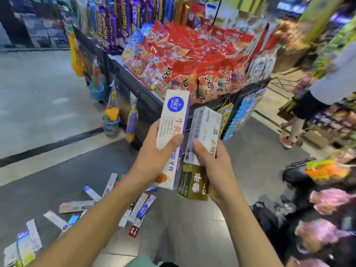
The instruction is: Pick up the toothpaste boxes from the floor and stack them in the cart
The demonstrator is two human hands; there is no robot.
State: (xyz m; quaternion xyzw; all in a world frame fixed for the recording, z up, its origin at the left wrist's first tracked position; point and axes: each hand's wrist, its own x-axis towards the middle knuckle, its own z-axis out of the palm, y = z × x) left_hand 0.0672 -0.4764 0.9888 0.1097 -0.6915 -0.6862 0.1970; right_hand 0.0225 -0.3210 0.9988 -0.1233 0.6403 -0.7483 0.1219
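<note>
White card boxes in both hands, more scattered on the grey floor; no cart can be made out.

In the head view the left hand (154, 151) has its grip closed round a long white cardboard toothpaste box with a blue round logo (174, 120), held nearly upright with its long axis running up and away. Just beside it the right hand (213, 166) grips a pale grey-white toothpaste box (205, 130), tilted the same way, together with a gold-and-black box (192, 183) below it. The two white boxes stand side by side, close but apart. The remaining white, blue and red toothpaste boxes (142, 209) lie flat on the grey tiled floor (192, 228), down and to the left, nearer the left hand. Behind is a dark display bin of red snack packets (192, 60).
</note>
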